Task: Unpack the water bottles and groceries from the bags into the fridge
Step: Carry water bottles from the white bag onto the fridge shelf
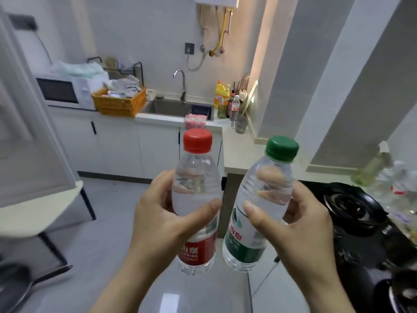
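My left hand grips a clear water bottle with a red cap and red label, held upright in front of me. My right hand grips a second clear water bottle with a green cap and green label, tilted slightly to the right. The two bottles sit side by side, close but apart, above the grey floor. A white fridge fills the left edge of the view, blurred. No bags are clearly visible.
A black gas hob is on the counter at right, with bottles behind it. Ahead are a sink, an orange basket and a microwave. A white-topped stand with black legs stands at left.
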`<state>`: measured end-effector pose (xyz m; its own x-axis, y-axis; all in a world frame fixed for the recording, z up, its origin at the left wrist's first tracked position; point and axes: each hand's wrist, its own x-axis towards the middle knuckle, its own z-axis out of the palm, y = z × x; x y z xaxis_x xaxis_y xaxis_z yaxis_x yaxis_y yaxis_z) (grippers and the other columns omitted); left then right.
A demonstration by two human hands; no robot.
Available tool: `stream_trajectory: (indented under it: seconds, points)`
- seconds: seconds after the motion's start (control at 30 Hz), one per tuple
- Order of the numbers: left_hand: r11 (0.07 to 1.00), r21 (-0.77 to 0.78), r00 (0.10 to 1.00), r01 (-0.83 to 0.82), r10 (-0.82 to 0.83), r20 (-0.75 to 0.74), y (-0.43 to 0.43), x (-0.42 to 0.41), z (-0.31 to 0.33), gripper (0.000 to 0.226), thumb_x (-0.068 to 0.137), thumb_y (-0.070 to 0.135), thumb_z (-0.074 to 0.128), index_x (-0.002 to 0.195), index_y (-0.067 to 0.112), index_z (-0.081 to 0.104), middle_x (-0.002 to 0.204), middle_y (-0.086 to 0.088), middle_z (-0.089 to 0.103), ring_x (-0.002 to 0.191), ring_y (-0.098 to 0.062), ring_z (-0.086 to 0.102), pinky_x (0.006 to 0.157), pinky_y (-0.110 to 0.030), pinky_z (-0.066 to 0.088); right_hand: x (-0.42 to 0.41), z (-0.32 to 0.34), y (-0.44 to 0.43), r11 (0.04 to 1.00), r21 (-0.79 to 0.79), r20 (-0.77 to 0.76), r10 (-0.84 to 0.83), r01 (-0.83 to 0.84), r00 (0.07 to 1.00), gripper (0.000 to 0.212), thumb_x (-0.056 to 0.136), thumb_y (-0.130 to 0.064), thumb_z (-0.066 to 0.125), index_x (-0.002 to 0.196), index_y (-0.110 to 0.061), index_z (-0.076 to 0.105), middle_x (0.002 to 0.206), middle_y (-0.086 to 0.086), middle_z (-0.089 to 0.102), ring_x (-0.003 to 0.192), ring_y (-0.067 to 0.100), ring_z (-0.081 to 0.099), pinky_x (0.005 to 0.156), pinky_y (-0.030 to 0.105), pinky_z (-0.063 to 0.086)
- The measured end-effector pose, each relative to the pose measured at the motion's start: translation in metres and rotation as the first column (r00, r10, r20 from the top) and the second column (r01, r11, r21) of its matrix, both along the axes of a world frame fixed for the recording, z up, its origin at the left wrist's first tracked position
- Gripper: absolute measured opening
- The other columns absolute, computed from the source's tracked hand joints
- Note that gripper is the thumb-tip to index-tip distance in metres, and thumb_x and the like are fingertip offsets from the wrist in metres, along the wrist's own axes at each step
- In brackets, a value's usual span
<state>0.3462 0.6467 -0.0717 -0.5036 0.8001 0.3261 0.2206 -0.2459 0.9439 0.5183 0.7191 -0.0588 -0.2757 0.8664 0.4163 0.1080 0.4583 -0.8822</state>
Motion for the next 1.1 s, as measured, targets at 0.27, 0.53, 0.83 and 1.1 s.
stream_trajectory:
  seconds: [0.27, 0.53, 0.83, 1.1]
  points:
    - [0.947, -0.017, 0.946, -0.321, 0.321, 0.037, -0.038, -0.061, -0.004, 0.053, 0.049, 0.047, 0.078, 0.099, 0.032, 0.067, 0.094, 0.005, 0.072, 0.085, -0.011, 0.071, 0.065, -0.021, 0.056, -0.095, -0.005, 0.014, 0.948, 0.015, 0.022, 0.318, -0.318, 0.948, 0.041, 0.058, -0.035, 0.087, 0.093, -0.046, 0.068, 0.095, -0.011, 0.072, 0.088, 0.006, 0.069, 0.072, 0.023, 0.056]
    - [0.762, -0.043, 0.763, -0.646, 0.647, 0.006, -0.073, -0.095, 0.002, 0.051, 0.051, 0.046, 0.079, 0.098, 0.033, 0.068, 0.096, 0.004, 0.072, 0.088, -0.014, 0.070, 0.069, -0.027, 0.056, -0.191, -0.004, 0.021, 0.765, 0.034, 0.021, 0.643, -0.643, 0.766, 0.043, 0.054, -0.047, 0.079, 0.094, -0.051, 0.064, 0.095, -0.010, 0.070, 0.089, 0.004, 0.068, 0.074, 0.017, 0.054]
    - [0.492, -0.049, 0.492, -0.869, 0.871, 0.005, -0.123, -0.103, 0.005, 0.050, 0.048, 0.045, 0.080, 0.095, 0.033, 0.069, 0.095, 0.001, 0.073, 0.084, -0.012, 0.071, 0.067, -0.023, 0.055, -0.266, -0.005, -0.014, 0.463, 0.060, 0.001, 0.886, -0.884, 0.464, 0.042, 0.055, -0.032, 0.080, 0.091, -0.051, 0.066, 0.093, -0.005, 0.071, 0.088, 0.008, 0.069, 0.074, 0.023, 0.055]
    - [0.301, 0.002, 0.301, -0.954, 0.954, -0.014, -0.188, -0.111, 0.016, 0.053, 0.048, 0.042, 0.078, 0.099, 0.028, 0.068, 0.096, 0.005, 0.073, 0.085, -0.006, 0.070, 0.064, -0.011, 0.051, -0.314, 0.006, -0.078, 0.279, 0.065, -0.044, 0.960, -0.958, 0.277, 0.041, 0.052, -0.041, 0.076, 0.092, -0.041, 0.069, 0.093, -0.005, 0.071, 0.086, 0.008, 0.070, 0.071, 0.020, 0.055]
